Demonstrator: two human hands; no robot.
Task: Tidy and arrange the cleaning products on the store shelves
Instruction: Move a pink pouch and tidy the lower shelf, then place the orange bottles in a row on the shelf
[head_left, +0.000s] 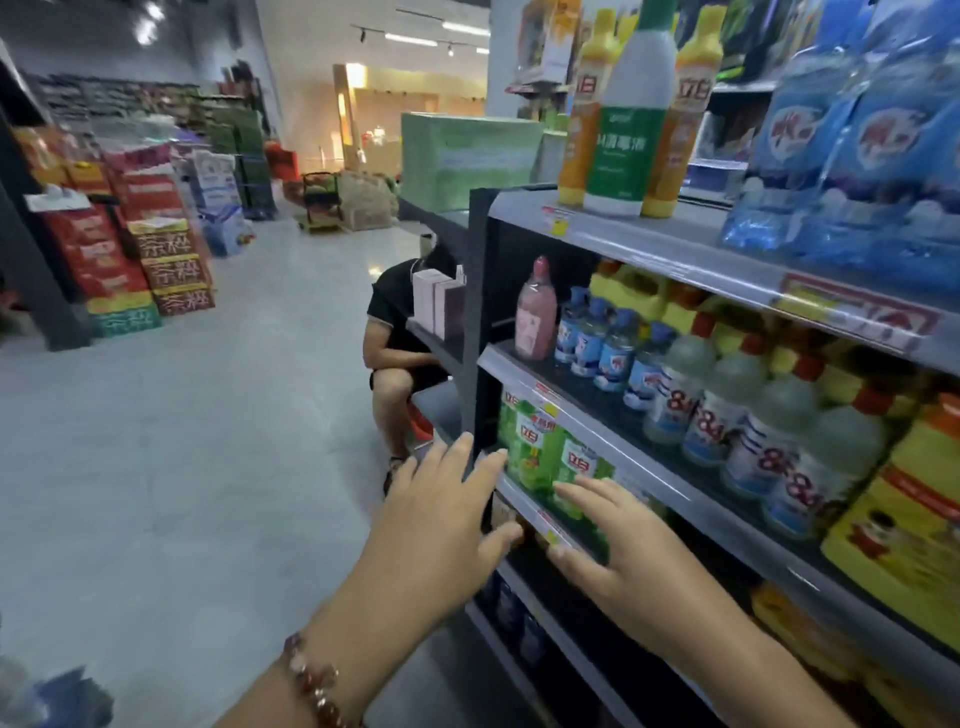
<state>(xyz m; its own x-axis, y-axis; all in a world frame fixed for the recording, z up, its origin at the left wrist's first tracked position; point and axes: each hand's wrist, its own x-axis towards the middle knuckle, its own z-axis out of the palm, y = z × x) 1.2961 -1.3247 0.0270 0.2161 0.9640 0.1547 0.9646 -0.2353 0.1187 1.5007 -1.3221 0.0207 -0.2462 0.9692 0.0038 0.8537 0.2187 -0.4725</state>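
Green dish-soap bottles (540, 452) are your target: they stand at the end of the shelf below the pink bottle (535, 312), packed close together behind the price rail (524, 506). Both your hands are spread flat, fingers straight, gripping nothing. Your left hand (441, 519) sits just left of the green bottles, fingertips at the shelf's end post (475, 312). Your right hand (618, 551) lies across the rail just right of them, fingers pointing at the nearest bottle; contact cannot be told from here.

Judgement: you are about to square up this green row. Do it well:
- Cup 1 hand on each side of the green bottles and slide them together, do not lift.
- Pull them forward until they meet the rail, labels facing out.
- Keep pressure low on the bodies, near the base; tall soft bottles likely tip if pushed high.
- Watch the yellow price tag (551, 538) on the rail under your right thumb, it could get knocked off.

Above the green bottles, the 84 disinfectant row (727, 415) looks already aligned. Crouching person (400, 332) beyond the end post, well apart from your hands.
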